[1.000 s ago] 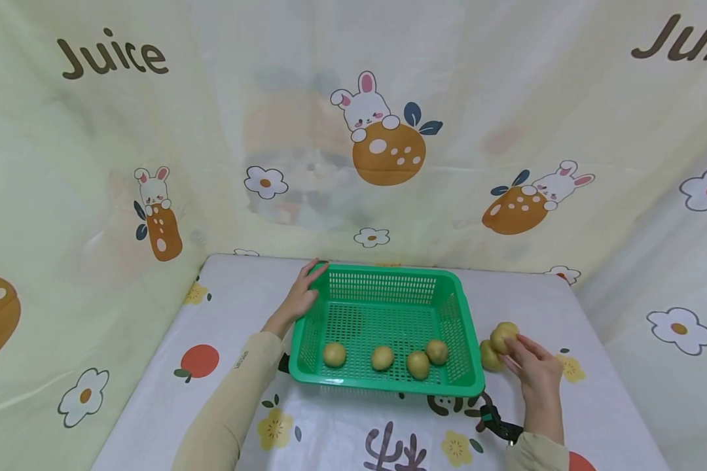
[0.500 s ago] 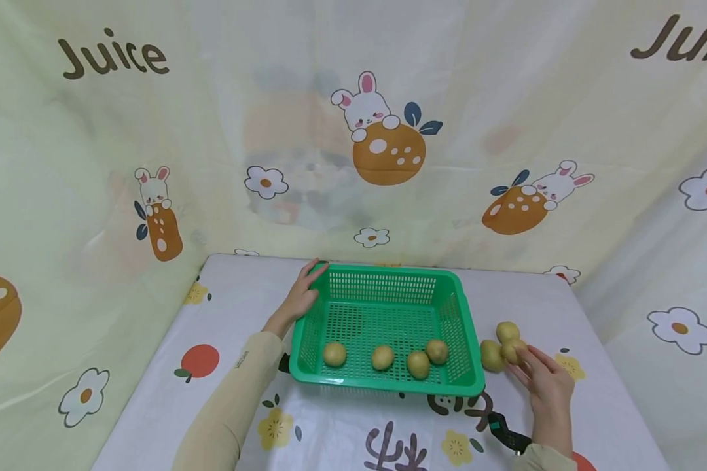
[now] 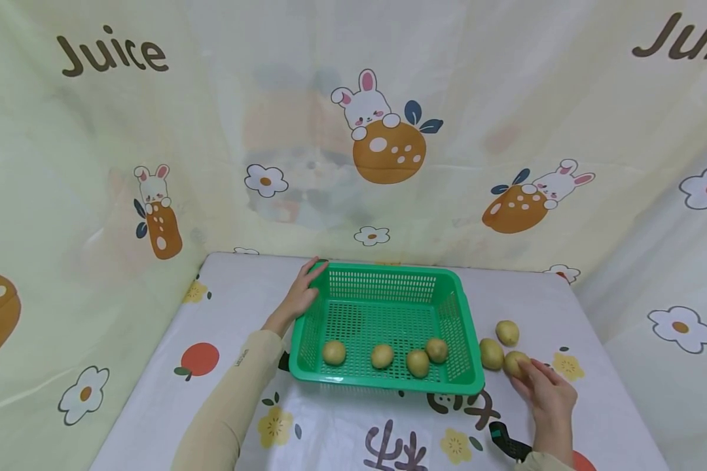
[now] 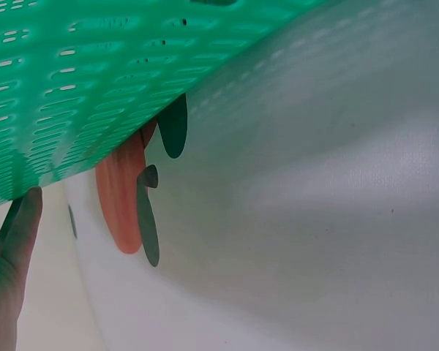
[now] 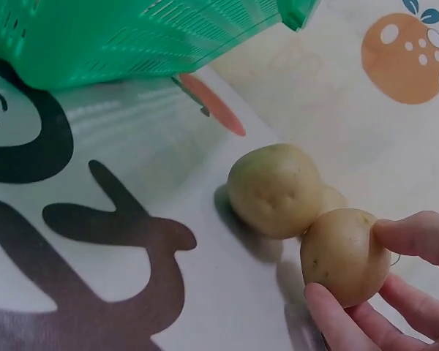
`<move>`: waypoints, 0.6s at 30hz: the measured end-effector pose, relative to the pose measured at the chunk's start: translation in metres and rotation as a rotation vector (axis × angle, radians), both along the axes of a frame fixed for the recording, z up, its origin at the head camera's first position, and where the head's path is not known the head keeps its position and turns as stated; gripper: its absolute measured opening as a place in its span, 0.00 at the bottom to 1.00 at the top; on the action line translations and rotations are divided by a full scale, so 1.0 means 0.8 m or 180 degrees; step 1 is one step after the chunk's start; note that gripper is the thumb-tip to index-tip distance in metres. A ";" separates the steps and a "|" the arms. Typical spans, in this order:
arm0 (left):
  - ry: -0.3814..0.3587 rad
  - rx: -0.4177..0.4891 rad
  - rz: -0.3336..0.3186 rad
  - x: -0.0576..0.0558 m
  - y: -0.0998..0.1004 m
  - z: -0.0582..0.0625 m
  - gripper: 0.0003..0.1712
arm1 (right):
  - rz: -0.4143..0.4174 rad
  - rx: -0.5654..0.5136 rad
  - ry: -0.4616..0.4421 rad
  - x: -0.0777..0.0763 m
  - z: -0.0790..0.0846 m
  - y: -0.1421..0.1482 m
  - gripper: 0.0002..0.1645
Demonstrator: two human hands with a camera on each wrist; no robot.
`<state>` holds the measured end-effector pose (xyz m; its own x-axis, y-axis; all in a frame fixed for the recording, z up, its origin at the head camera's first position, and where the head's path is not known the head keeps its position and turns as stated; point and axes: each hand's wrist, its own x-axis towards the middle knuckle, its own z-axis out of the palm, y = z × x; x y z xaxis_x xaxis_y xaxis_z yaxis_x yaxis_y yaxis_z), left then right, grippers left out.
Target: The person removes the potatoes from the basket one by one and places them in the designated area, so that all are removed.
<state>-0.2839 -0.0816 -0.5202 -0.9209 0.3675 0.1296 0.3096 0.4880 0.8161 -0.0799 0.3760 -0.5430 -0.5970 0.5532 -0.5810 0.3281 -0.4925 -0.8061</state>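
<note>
A green plastic basket (image 3: pixel 383 386) stands on the table with several round, yellow-brown potatoes (image 3: pixel 381 356) inside. My left hand (image 3: pixel 299 294) holds its left rim, thumb over the edge; in the left wrist view a straight finger (image 4: pixel 25 227) touches the outer wall. Right of the basket, my right hand (image 3: pixel 548 392) pinches a potato (image 5: pixel 347 256) between thumb and fingers. Another potato (image 3: pixel 491 354) lies close beside it, against the basket's right side in the head view. A third potato (image 3: pixel 507 333) sits just behind these, mostly hidden in the right wrist view.
A white tablecloth (image 3: pixel 141 418) printed with fruit and flowers covers the table. Cream curtains (image 3: pixel 306 118) with rabbit prints stand along the back and both sides. A black strap-like device (image 3: pixel 509 443) is at the right wrist.
My right hand has moved nearer to me and slightly right with the pinched potato, away from the rear potato. The left hand and basket stay in place.
</note>
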 end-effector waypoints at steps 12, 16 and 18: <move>-0.0035 -0.0041 0.0015 0.000 0.001 0.000 0.43 | 0.0174 0.0749 -0.0135 0.001 -0.012 -0.002 0.10; -0.0047 -0.0041 0.0014 0.000 0.000 0.000 0.43 | 0.0303 0.1008 -0.0265 -0.001 -0.012 -0.005 0.20; -0.0035 -0.0042 0.0010 0.000 0.000 -0.001 0.43 | 0.0351 0.1059 -0.0282 -0.002 -0.010 -0.006 0.24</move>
